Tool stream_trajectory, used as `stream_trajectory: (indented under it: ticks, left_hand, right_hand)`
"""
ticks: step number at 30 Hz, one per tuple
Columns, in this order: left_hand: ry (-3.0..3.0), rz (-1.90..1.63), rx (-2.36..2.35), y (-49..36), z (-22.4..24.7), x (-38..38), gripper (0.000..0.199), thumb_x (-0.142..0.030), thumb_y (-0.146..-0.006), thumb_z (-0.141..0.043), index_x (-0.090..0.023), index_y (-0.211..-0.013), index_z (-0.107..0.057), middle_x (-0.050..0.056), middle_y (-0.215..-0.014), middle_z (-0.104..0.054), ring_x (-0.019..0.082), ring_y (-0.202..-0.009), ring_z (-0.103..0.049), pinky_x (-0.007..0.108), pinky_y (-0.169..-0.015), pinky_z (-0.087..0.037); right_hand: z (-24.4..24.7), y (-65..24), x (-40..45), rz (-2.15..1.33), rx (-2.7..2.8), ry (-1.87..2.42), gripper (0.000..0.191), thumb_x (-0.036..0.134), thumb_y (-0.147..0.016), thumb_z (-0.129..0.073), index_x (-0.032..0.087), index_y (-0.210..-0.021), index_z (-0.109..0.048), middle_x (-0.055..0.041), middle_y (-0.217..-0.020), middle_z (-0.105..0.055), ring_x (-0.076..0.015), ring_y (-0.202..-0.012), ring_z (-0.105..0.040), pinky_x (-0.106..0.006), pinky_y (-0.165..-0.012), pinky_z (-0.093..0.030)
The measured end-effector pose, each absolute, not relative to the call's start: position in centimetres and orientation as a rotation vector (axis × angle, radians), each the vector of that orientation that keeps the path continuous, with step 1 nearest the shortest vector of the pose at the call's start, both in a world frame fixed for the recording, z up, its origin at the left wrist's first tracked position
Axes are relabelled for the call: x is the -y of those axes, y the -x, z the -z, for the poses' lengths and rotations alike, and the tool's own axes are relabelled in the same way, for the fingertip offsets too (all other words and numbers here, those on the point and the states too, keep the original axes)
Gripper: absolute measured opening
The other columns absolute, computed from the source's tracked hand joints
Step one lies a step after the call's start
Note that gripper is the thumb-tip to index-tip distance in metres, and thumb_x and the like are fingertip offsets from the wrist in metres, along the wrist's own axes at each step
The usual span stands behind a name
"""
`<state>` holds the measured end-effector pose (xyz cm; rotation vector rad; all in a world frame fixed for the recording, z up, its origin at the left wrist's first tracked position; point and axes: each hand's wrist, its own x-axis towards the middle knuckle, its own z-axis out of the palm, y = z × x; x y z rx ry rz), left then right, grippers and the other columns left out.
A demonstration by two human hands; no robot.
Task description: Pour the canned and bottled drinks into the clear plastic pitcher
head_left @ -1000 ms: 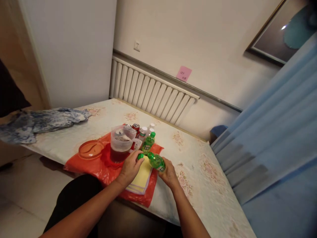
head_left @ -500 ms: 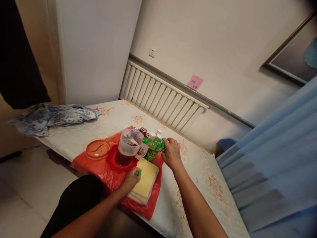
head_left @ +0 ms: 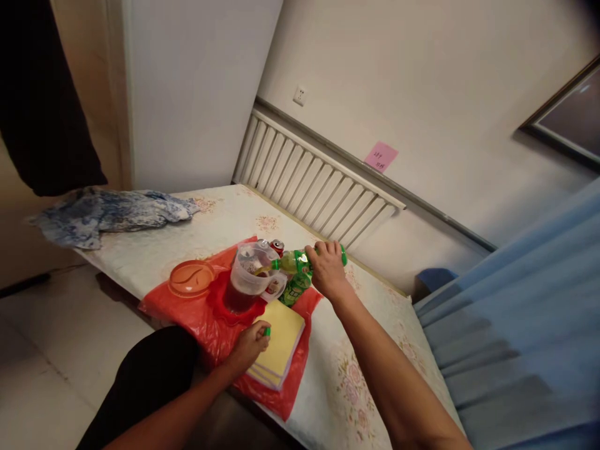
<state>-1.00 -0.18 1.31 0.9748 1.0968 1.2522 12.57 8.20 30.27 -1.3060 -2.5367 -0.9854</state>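
Note:
My right hand point(head_left: 328, 267) is wrapped round a green drink bottle point(head_left: 291, 262), tilted nearly level with its neck over the rim of a clear plastic pitcher point(head_left: 246, 284). A thin yellowish stream runs from the bottle's mouth into the pitcher, where dark brown liquid with foam stands. Under the pitcher lies a red scalloped dish point(head_left: 216, 303). My left hand point(head_left: 253, 342) pinches a small green bottle cap point(head_left: 267, 331) above a yellow-covered stack of paper point(head_left: 284, 334). Another green bottle point(head_left: 296, 289) stands behind the pitcher's handle, partly hidden.
An orange lid point(head_left: 191, 278) rests left of the pitcher on a red plastic sheet point(head_left: 180, 312). A red can point(head_left: 277, 245) stands behind the pitcher. A crumpled blue-white cloth point(head_left: 126, 212) lies at the far left of the floral-covered surface point(head_left: 229, 212). A radiator point(head_left: 319, 181) runs along the wall.
My right hand has raised and tipped the green bottle toward level, and liquid now flows from it into the pitcher. My left hand still holds the cap. The view has shifted slightly.

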Motion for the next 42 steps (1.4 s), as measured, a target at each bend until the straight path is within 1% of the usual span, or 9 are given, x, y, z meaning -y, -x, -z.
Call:
stream_trajectory:
  ticks: [5,7,13,18,28,31,33,37,42]
  left_hand:
    - [-0.930,-1.259,-1.094,0.9,-1.3,0.1,0.040,-0.035,-0.060,-0.067,-0.018,-0.096,-0.064,-0.005,-0.072,-0.054,0.013,-0.063,-0.056,0.026,-0.060,-0.045]
    - [-0.913,-1.260,-1.095,0.9,-1.4,0.1,0.040,-0.035,-0.059,-0.068,-0.019,-0.096,-0.064,-0.005,-0.072,-0.053,0.013,-0.063,-0.057,0.026,-0.059,-0.046]
    - [-0.879,-1.268,-1.100,0.8,-1.9,0.3,0.039,-0.036,-0.059,-0.072,-0.020,-0.093,-0.063,-0.005,-0.071,-0.053,0.012,-0.063,-0.057,0.024,-0.058,-0.045]
    - [-0.856,-1.274,-1.107,0.8,-2.1,0.3,0.039,-0.035,-0.057,-0.071,-0.019,-0.092,-0.063,-0.006,-0.070,-0.053,0.012,-0.060,-0.057,0.024,-0.056,-0.044]
    - [-0.828,-1.264,-1.098,0.9,-2.8,0.5,0.038,-0.034,-0.056,-0.073,-0.020,-0.090,-0.063,-0.007,-0.068,-0.051,0.012,-0.060,-0.056,0.023,-0.056,-0.044]
    - [-0.816,-1.257,-1.089,0.9,-3.0,0.5,0.038,-0.034,-0.057,-0.075,-0.021,-0.089,-0.062,-0.007,-0.068,-0.050,0.011,-0.060,-0.055,0.023,-0.055,-0.043]
    - [-0.807,-1.247,-1.087,0.9,-3.2,0.4,0.037,-0.034,-0.057,-0.076,-0.021,-0.088,-0.061,-0.007,-0.068,-0.049,0.011,-0.059,-0.054,0.022,-0.054,-0.042]
    - [-0.795,-1.223,-1.086,1.0,-3.9,0.4,0.037,-0.034,-0.058,-0.078,-0.020,-0.086,-0.059,-0.008,-0.066,-0.045,0.008,-0.052,-0.051,0.020,-0.050,-0.038]
    - [-0.804,-1.232,-1.060,1.5,-5.8,1.0,0.042,-0.035,-0.057,-0.077,-0.018,-0.091,-0.059,-0.009,-0.068,-0.047,0.007,-0.050,-0.052,0.021,-0.049,-0.039]
  right_hand:
    - [-31.3,-11.7,-8.5,1.035,2.604,1.203,0.043,0.033,-0.088,-0.069,0.019,-0.128,-0.061,-0.0151,-0.120,-0.060,-0.0341,-0.115,-0.045,-0.058,-0.116,-0.018]
    - [-31.8,-11.3,-8.5,1.077,2.621,1.167,0.040,0.031,-0.089,-0.068,0.019,-0.126,-0.061,-0.0148,-0.119,-0.060,-0.0340,-0.115,-0.045,-0.059,-0.116,-0.018]
    - [-32.7,-10.3,-8.4,1.183,2.665,1.072,0.025,0.021,-0.097,-0.054,0.018,-0.120,-0.063,-0.0134,-0.114,-0.061,-0.0326,-0.114,-0.047,-0.062,-0.117,-0.019]
    - [-33.2,-9.8,-8.3,1.211,2.697,1.028,0.024,0.020,-0.099,-0.051,0.017,-0.120,-0.062,-0.0132,-0.115,-0.061,-0.0321,-0.115,-0.048,-0.062,-0.117,-0.021]
    - [-33.4,-9.3,-8.3,1.234,2.710,1.002,0.027,0.016,-0.101,-0.043,0.018,-0.119,-0.063,-0.0121,-0.114,-0.061,-0.0299,-0.115,-0.050,-0.061,-0.119,-0.017]
    - [-33.4,-9.4,-8.1,1.200,2.711,1.051,0.026,0.020,-0.100,-0.048,0.019,-0.120,-0.063,-0.0124,-0.115,-0.061,-0.0313,-0.115,-0.049,-0.062,-0.118,-0.016]
    - [-33.3,-9.6,-7.8,1.146,2.706,1.133,0.028,0.022,-0.096,-0.054,0.018,-0.123,-0.062,-0.0133,-0.117,-0.061,-0.0334,-0.116,-0.049,-0.062,-0.116,-0.018]
    - [-32.3,-10.7,-7.3,0.977,2.651,1.367,0.043,0.023,-0.086,-0.063,0.019,-0.129,-0.060,-0.0147,-0.120,-0.061,-0.0353,-0.114,-0.050,-0.059,-0.111,-0.025]
    - [-29.2,-13.3,-6.3,0.642,2.534,1.566,0.062,0.019,-0.078,-0.064,0.022,-0.139,-0.055,-0.0138,-0.123,-0.062,-0.0320,-0.110,-0.053,-0.047,-0.102,-0.036]
